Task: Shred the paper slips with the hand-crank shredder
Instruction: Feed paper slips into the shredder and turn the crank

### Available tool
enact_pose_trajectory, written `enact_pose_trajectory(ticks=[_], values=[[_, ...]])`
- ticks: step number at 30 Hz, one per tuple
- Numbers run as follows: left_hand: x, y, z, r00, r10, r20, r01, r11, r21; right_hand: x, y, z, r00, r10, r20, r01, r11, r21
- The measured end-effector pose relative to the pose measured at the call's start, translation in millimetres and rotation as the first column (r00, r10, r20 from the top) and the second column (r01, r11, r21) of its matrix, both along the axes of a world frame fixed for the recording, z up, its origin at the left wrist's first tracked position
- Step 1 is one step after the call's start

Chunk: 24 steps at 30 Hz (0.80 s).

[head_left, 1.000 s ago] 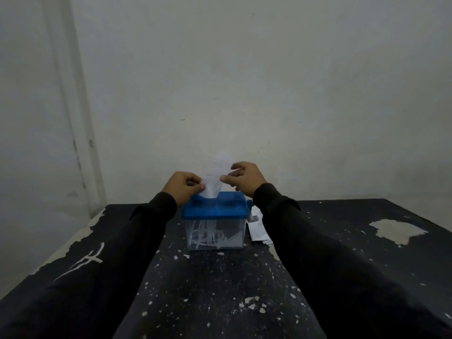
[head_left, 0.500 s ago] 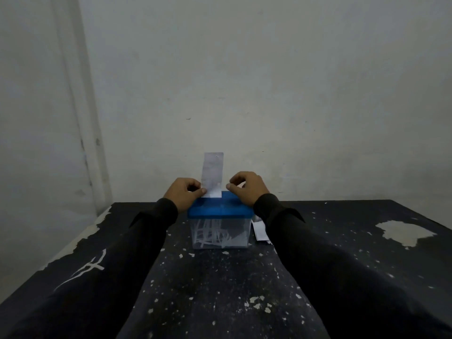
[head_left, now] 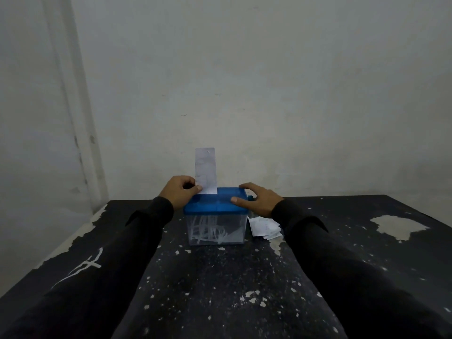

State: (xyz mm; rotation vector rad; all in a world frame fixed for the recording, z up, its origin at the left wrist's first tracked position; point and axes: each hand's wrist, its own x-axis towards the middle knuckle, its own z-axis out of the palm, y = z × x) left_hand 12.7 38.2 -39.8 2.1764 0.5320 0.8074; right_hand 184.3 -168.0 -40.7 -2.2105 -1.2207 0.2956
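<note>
Paper slip (head_left: 206,171) standing upright in the feed slot of the hand-crank shredder (head_left: 215,215), just below frame centre, lower edge already inside the blue lid. Left hand (head_left: 179,193) curled, pinching the slip's lower left edge between thumb and forefinger. Right hand (head_left: 258,200) spread loosely over the lid's right end, fingers relaxed, gripping nothing. White shreds visible through the clear bin under the lid. More paper slips (head_left: 264,226) stacked on the black table (head_left: 220,289), just right of the shredder.

Feeding step judged to be in hand: slip seated, crank not yet taken. Next move likely calls for the right hand to find the crank (head_left: 250,197) at the lid's right side and turn while the left steadies the slip.

Crank mostly hidden behind the right hand, only a blue nub showing. Writing on the slip too faint to read. Depth of the slip in the slot not discernible.
</note>
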Motion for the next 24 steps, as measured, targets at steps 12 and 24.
enact_pose_trajectory(ticks=[12,24], values=[[9.6,2.6,-8.5,0.996,-0.030,-0.078,0.035,0.998,0.059,-3.8,-1.3,0.0,0.992,-0.016,-0.124,0.022,0.999,0.048],[16.1,-9.8,-17.1,0.988,-0.135,-0.075,0.131,0.990,-0.053,0.8,-12.1,19.6,0.948,-0.062,-0.312,0.139,0.963,0.230]])
